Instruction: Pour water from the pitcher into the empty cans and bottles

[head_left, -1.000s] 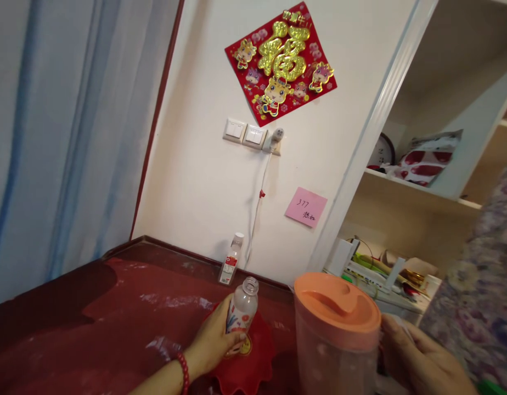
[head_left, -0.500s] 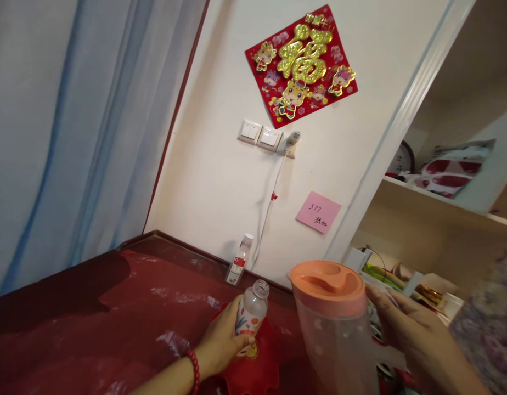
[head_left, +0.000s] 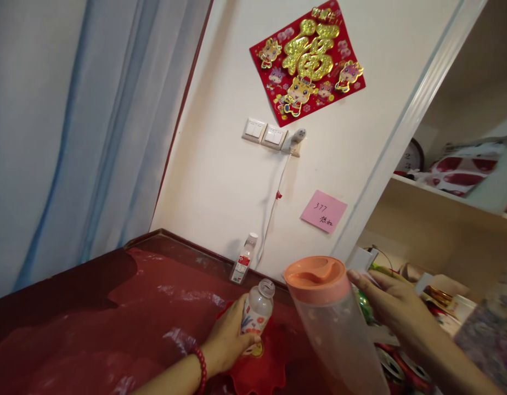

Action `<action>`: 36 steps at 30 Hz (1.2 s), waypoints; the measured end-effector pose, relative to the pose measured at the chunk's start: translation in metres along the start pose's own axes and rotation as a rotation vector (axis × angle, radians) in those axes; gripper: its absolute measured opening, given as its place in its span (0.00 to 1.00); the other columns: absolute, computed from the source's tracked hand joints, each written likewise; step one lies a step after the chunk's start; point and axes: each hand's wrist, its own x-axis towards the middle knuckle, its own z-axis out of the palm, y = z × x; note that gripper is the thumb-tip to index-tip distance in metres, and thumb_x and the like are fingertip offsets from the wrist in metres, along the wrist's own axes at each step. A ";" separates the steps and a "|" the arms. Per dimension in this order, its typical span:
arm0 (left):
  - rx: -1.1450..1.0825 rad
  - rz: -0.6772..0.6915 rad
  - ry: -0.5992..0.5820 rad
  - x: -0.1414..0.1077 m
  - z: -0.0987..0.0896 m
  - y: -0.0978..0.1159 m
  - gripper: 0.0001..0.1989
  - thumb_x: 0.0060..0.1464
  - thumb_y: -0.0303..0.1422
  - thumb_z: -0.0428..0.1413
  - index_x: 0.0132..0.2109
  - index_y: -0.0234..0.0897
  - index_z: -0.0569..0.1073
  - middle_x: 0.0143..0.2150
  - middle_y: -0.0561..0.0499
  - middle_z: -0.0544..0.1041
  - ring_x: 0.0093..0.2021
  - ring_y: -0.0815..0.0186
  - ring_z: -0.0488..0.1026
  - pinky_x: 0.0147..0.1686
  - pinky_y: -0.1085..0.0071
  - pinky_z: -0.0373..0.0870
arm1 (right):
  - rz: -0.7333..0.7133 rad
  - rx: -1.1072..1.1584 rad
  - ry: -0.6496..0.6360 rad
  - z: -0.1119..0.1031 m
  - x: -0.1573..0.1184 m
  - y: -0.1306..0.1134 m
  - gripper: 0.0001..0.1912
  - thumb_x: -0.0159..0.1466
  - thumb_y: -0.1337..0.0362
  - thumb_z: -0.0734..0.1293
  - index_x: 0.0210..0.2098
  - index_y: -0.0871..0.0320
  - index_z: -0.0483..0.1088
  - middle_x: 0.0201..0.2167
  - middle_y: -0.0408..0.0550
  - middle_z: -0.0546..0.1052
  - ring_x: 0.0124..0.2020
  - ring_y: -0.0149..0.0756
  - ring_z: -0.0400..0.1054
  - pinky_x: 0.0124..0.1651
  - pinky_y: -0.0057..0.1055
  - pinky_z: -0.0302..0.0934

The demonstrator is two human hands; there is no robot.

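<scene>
My left hand (head_left: 226, 343) is closed around a clear bottle (head_left: 262, 302) with a flowered label and an open, uncapped mouth. The bottle leans slightly to the right, above a red mat (head_left: 268, 370) with a scalloped edge. My right hand (head_left: 391, 302) grips the far side of a translucent pitcher (head_left: 339, 334), where its handle is mostly hidden behind the fingers. The pitcher has an orange lid (head_left: 315, 274) and tilts left toward the bottle. Lid and bottle mouth are apart, and I see no liquid stream between them.
Behind the held bottle, a second capped bottle (head_left: 243, 260) stands against the wall on the dark red table (head_left: 155, 318). A white cord (head_left: 274, 214) hangs from the socket. Several cans (head_left: 391, 365) sit right of the pitcher, below cluttered shelves (head_left: 455, 206). A blue curtain (head_left: 101, 120) hangs left.
The pitcher has tipped further left and its lid has come closer to the bottle, my right hand moving with it. The bottle stays in my left hand; the view has shifted slightly.
</scene>
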 end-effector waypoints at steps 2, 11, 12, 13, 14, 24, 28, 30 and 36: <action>0.002 -0.012 -0.007 0.000 -0.001 0.002 0.31 0.42 0.25 0.57 0.57 0.42 0.65 0.48 0.50 0.76 0.46 0.59 0.72 0.46 0.69 0.66 | 0.001 -0.020 -0.004 0.003 0.002 -0.002 0.30 0.57 0.34 0.64 0.22 0.55 0.59 0.19 0.36 0.53 0.21 0.29 0.48 0.24 0.29 0.43; -0.004 0.018 -0.001 0.000 -0.002 0.002 0.33 0.42 0.25 0.59 0.57 0.45 0.65 0.52 0.52 0.75 0.51 0.59 0.70 0.51 0.70 0.64 | 0.040 -0.083 -0.109 0.007 0.012 -0.014 0.31 0.57 0.32 0.62 0.29 0.57 0.67 0.21 0.39 0.61 0.23 0.31 0.52 0.25 0.28 0.46; -0.003 0.013 -0.004 0.000 -0.002 0.002 0.33 0.41 0.26 0.59 0.58 0.45 0.65 0.53 0.52 0.75 0.51 0.59 0.70 0.51 0.69 0.64 | 0.033 -0.095 -0.106 0.007 0.013 -0.016 0.31 0.57 0.33 0.62 0.29 0.57 0.67 0.21 0.39 0.61 0.22 0.31 0.52 0.25 0.28 0.46; -0.002 0.008 -0.005 0.000 -0.002 0.002 0.34 0.41 0.26 0.59 0.58 0.45 0.65 0.53 0.51 0.74 0.52 0.58 0.70 0.51 0.69 0.64 | 0.014 -0.115 -0.096 0.007 0.015 -0.017 0.30 0.57 0.33 0.63 0.28 0.56 0.68 0.20 0.39 0.60 0.22 0.31 0.52 0.25 0.28 0.46; 0.000 0.003 -0.005 0.000 -0.002 0.002 0.35 0.41 0.26 0.60 0.59 0.45 0.64 0.54 0.51 0.74 0.52 0.58 0.70 0.51 0.69 0.63 | -0.012 -0.136 -0.087 0.006 0.016 -0.019 0.29 0.57 0.34 0.63 0.27 0.56 0.68 0.19 0.38 0.59 0.22 0.32 0.52 0.25 0.29 0.46; 0.004 -0.011 0.011 0.000 0.000 0.002 0.34 0.41 0.26 0.60 0.58 0.44 0.65 0.50 0.50 0.75 0.47 0.58 0.71 0.46 0.69 0.66 | -0.142 -0.276 -0.148 0.005 0.033 -0.022 0.31 0.57 0.33 0.62 0.21 0.55 0.63 0.19 0.39 0.59 0.24 0.34 0.54 0.27 0.30 0.46; 0.014 -0.030 0.004 0.000 0.000 0.003 0.33 0.41 0.26 0.60 0.57 0.44 0.66 0.49 0.51 0.76 0.46 0.59 0.72 0.45 0.70 0.66 | -0.120 -0.284 -0.163 0.004 0.036 -0.026 0.31 0.57 0.33 0.63 0.21 0.55 0.60 0.18 0.38 0.57 0.22 0.31 0.52 0.24 0.29 0.45; 0.024 -0.030 0.012 0.000 0.000 0.003 0.32 0.41 0.26 0.60 0.56 0.44 0.66 0.49 0.51 0.76 0.46 0.59 0.72 0.46 0.70 0.66 | -0.101 -0.286 -0.169 0.004 0.036 -0.029 0.30 0.57 0.34 0.64 0.21 0.55 0.62 0.17 0.38 0.57 0.21 0.31 0.52 0.22 0.28 0.46; 0.014 -0.017 0.013 -0.002 -0.001 0.003 0.33 0.42 0.27 0.61 0.58 0.44 0.65 0.53 0.50 0.75 0.50 0.58 0.71 0.52 0.68 0.65 | -0.124 -0.300 -0.183 0.003 0.035 -0.045 0.29 0.57 0.34 0.64 0.22 0.56 0.66 0.17 0.41 0.62 0.21 0.33 0.57 0.20 0.28 0.49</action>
